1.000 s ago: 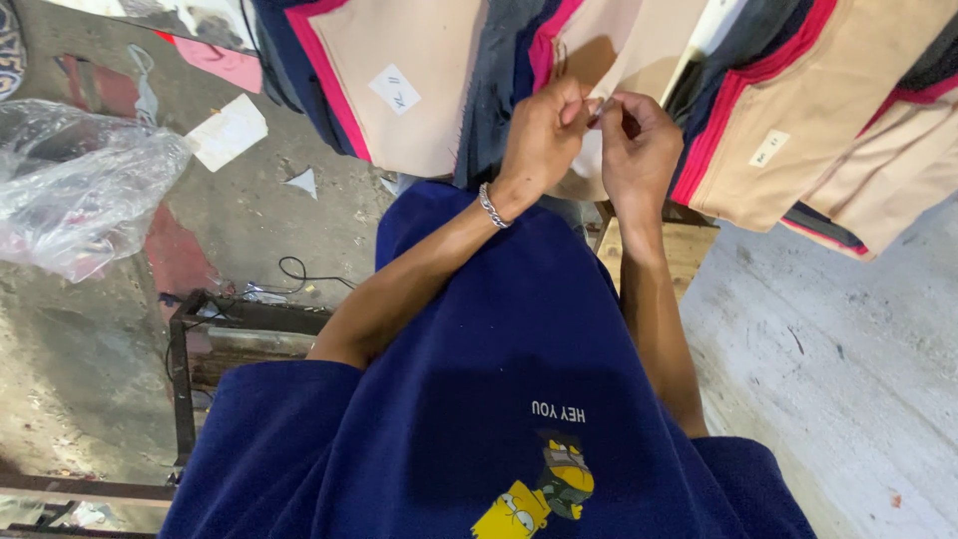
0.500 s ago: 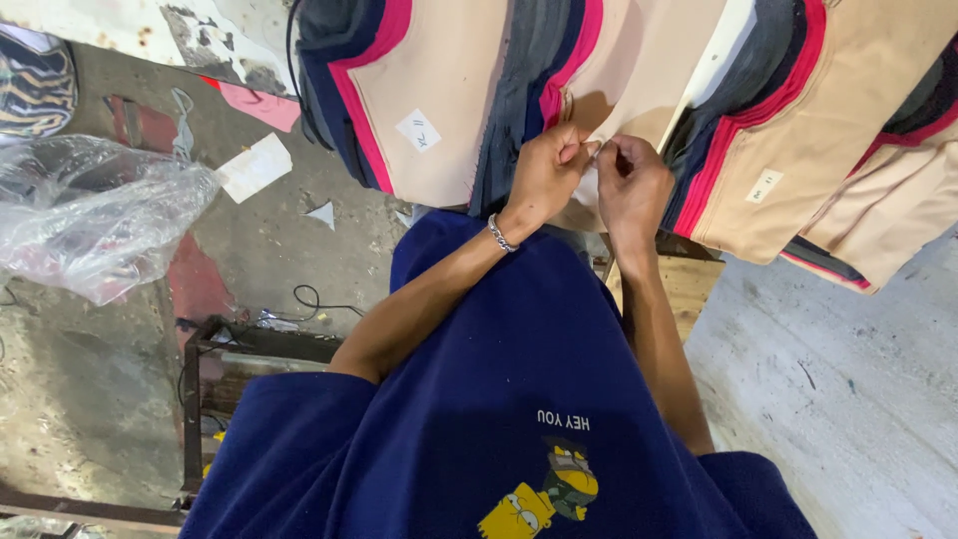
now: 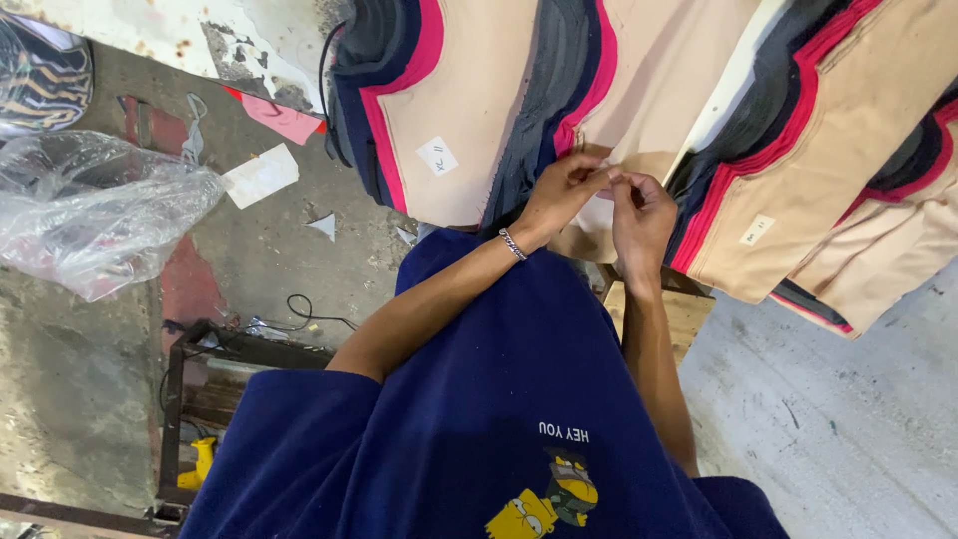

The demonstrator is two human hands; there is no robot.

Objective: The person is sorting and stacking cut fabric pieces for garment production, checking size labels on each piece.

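Fingertips of left hand (image 3: 561, 193) and right hand (image 3: 639, 212) pinched together; whatever is held between them too small to tell. Middle fabric stack (image 3: 639, 70) partly hidden behind both hands. Stacks cut off by top edge; right stack (image 3: 848, 130) cut off by right edge too. Writing on white tag (image 3: 437, 156) too small to be read. Contents of clear plastic bag (image 3: 90, 215) blurred. Striped cloth (image 3: 40, 75) cut off at left edge. Metal frame (image 3: 180, 399) partly hidden by blue shirt.

Stacks of cut beige fabric (image 3: 469, 110) edged in pink and navy are piled across the wooden table (image 3: 689, 309). Small white paper tags (image 3: 437, 156) are laid on the top pieces.
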